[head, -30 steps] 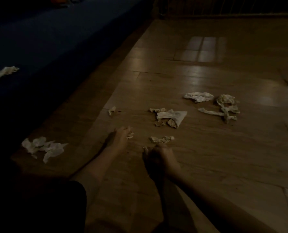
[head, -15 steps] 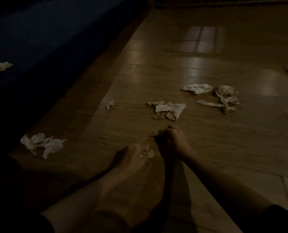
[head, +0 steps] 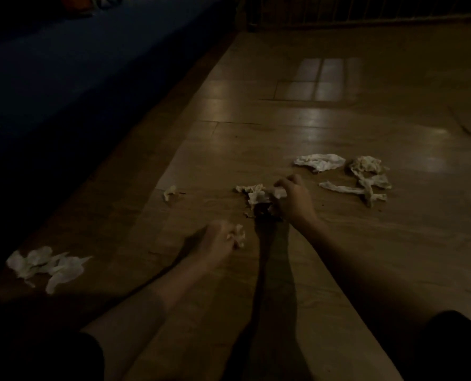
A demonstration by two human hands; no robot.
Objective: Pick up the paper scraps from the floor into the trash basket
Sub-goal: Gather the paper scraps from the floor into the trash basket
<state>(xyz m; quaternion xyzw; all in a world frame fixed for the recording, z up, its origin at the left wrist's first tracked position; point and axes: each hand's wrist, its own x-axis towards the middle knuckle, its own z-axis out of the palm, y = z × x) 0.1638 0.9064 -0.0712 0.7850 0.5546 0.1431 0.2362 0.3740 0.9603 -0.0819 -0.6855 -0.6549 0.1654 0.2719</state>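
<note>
The middle clump of scraps on the floor is best gathered whole, loose bits swept in before lifting. The right hand is stretched forward, its grip closed on that clump. The left hand, drawn nearer, is fisted around a crumpled scrap. No trash basket is seen.

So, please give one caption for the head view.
Right hand gathers paper scraps from dim floor; left hand holds one.
</note>
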